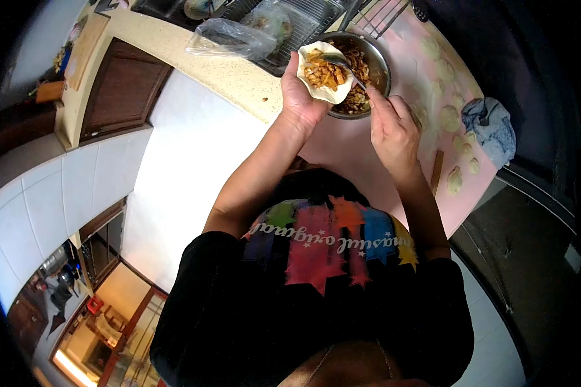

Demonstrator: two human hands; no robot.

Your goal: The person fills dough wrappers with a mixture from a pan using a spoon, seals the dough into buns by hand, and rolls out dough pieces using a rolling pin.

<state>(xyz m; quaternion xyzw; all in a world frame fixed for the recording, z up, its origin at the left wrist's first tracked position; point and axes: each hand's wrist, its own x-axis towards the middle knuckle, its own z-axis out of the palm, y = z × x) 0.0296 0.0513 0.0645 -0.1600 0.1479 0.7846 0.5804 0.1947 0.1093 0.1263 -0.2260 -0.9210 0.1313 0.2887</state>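
My left hand [303,100] holds up a round dough wrapper [337,95] from below, its edges curling upward. A heap of chopped brown-orange filling [323,72] lies in the wrapper. In my right hand [394,126] is a metal spoon [357,80], gripped by its handle, with its bowl end resting over the filling. Just behind the wrapper stands a metal bowl [385,64] with more of the chopped filling, partly hidden by the wrapper and my hands.
A pink mat [342,142] bears several dough pieces [450,119] on the right, plus a wooden stick [437,171]. A bluish cloth [490,129] lies at its edge. A clear plastic bag [229,40] and a black dish rack [310,29] are at the back left.
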